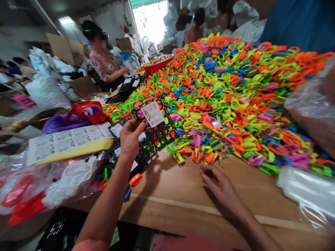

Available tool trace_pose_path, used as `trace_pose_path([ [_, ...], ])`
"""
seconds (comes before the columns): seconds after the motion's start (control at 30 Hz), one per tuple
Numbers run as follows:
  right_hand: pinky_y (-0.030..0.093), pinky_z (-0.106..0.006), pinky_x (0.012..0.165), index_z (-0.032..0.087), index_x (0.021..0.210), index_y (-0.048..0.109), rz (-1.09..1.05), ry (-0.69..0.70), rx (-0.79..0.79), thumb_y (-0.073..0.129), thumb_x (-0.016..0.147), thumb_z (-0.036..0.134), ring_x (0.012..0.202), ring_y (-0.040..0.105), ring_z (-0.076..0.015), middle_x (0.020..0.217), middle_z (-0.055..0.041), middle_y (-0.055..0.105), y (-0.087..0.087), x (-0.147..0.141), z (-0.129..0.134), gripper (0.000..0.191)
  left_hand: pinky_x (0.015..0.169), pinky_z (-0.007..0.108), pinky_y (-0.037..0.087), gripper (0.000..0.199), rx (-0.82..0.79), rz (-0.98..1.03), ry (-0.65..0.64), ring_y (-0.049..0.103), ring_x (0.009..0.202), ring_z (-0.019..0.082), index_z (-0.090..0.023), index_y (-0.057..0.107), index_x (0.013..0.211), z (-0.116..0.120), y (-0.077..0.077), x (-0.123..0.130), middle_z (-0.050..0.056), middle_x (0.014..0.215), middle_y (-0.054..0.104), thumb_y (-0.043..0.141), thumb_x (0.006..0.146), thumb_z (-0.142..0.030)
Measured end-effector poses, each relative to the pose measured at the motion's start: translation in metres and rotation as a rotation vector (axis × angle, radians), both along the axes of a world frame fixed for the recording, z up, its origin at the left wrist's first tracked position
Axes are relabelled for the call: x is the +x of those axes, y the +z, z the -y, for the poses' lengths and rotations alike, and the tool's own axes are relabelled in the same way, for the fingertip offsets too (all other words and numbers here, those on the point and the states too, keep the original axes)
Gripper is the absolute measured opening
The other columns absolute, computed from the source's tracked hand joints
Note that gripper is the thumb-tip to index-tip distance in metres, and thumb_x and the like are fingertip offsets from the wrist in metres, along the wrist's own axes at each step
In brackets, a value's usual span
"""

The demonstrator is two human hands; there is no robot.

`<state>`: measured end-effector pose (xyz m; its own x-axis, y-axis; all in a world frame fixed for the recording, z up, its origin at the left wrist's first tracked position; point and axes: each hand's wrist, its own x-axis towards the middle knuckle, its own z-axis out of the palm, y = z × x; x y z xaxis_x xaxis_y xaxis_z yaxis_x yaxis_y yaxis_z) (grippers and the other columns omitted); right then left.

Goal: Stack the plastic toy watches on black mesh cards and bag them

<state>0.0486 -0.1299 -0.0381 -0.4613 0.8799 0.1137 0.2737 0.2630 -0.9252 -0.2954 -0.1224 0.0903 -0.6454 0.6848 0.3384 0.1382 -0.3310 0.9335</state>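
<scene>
Head view shows a big white sack [45, 89] far off on the left, and near on the left some clear bags [75, 179] with red things inside. Next is a white sheet of pictures [70, 139] on top of something yellow [83, 150], with a red bag [101, 116] just behind it. A person [104, 66] sits farther back. The left hand [129, 139] is up over the desk [178, 184], its grip pinching the left edge of a black frame [149, 132] with a white label [153, 114]. A huge pile of small bright plastic things [225, 90] covers the far side. The right hand [218, 183] is by the pile's near edge, its grip loosely spread. Clear plastic [306, 186] lies near on the right.
</scene>
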Motion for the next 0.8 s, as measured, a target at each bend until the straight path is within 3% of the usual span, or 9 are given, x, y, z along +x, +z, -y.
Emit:
trace_pose_path([
  [0.13,0.052,-0.045,0.103,0.027,0.145,0.046,-0.191,-0.216,0.025,0.072,0.09,0.051,0.123,0.06,-0.028,0.139,-0.013,0.059,0.033,-0.032,-0.009,0.065,0.073,0.024,0.051,0.036,-0.174,0.135,-0.16,0.062,0.074,0.012,-0.017,0.072,0.09,0.028,-0.026,0.055,0.0,0.084,0.07,0.09,0.069,-0.04],
  [0.27,0.049,-0.051,0.107,0.026,0.153,0.038,-0.133,-0.242,0.042,0.083,0.08,0.052,0.124,0.059,-0.0325,0.146,-0.0158,0.055,0.049,-0.044,-0.012,0.09,0.074,0.023,0.053,0.032,-0.225,0.173,-0.216,0.062,0.075,0.012,-0.019,0.072,0.09,0.054,-0.044,0.104,-0.001,0.082,0.069,0.089,0.07,-0.037],
  [0.43,0.047,-0.049,0.111,0.024,0.142,0.048,-0.142,-0.162,-0.098,0.085,0.078,0.046,0.126,0.061,-0.0316,0.138,-0.0131,0.063,0.034,-0.037,0.001,0.077,0.07,0.022,0.054,0.02,-0.279,0.012,-0.169,0.064,0.074,0.013,-0.02,0.072,0.093,0.086,-0.054,0.141,-0.001,0.082,0.07,0.083,0.079,-0.029],
  [0.6,0.051,-0.045,0.108,0.024,0.142,0.048,-0.178,-0.078,-0.155,0.083,0.081,0.043,0.126,0.062,-0.0282,0.138,-0.0119,0.064,0.017,-0.024,0.02,0.073,0.072,0.024,0.055,0.011,-0.264,-0.204,-0.198,0.066,0.078,0.014,-0.021,0.07,0.096,0.119,-0.068,0.151,0.0,0.085,0.07,0.076,0.087,-0.021],
  [0.7,0.052,-0.043,0.106,0.025,0.137,0.056,-0.139,0.041,-0.058,0.071,0.092,0.036,0.125,0.062,-0.0255,0.135,-0.0105,0.066,0.014,-0.011,0.025,0.05,0.076,0.027,0.056,0.025,-0.13,-0.533,-0.234,0.066,0.084,0.016,-0.024,0.069,0.111,0.139,-0.069,0.151,0.003,0.091,0.07,0.069,0.09,-0.011],
  [0.8,0.051,-0.045,0.106,0.022,0.121,0.069,-0.01,0.152,0.114,0.064,0.094,0.028,0.124,0.063,-0.0273,0.13,-0.0119,0.068,0.011,0.01,0.015,0.028,0.082,0.032,0.056,0.042,-0.003,-0.844,-0.306,0.064,0.092,0.02,-0.021,0.066,0.129,0.153,-0.067,0.152,0.007,0.097,0.07,0.062,0.091,-0.004],
])
